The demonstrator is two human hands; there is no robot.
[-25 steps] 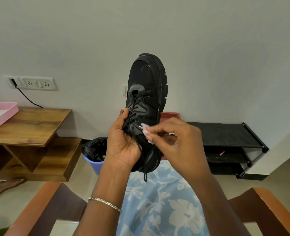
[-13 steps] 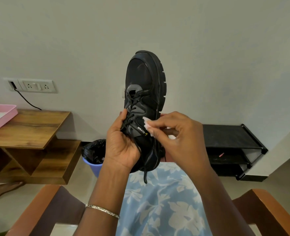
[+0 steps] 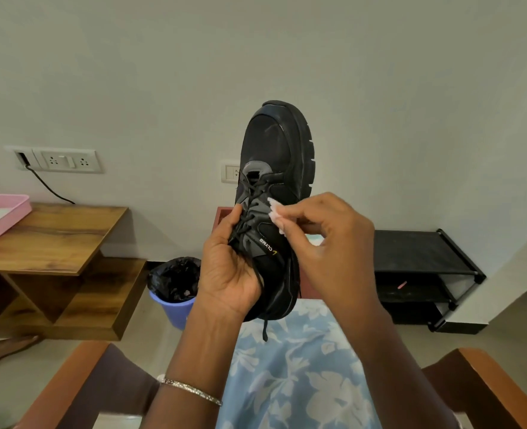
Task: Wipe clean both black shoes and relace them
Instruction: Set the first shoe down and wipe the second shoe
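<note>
Left hand (image 3: pixel 228 274) grips black shoe (image 3: pixel 274 147) toe-up — right hand (image 3: pixel 333 243) pinches white wipe (image 3: pixel 276 214).

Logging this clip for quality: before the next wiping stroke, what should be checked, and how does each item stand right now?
1. Left grip holds the shoe firmly: ok, fingers curl round its heel end, toe pointing up.
2. Right grip pinches the wipe: ok.
3. Wipe touches the shoe: ok, on the side beside the laces.
4. Laces tied off: not ok, one lace end hangs loose below the heel.
5. Second shoe's condition: cannot tell, out of view.
</note>
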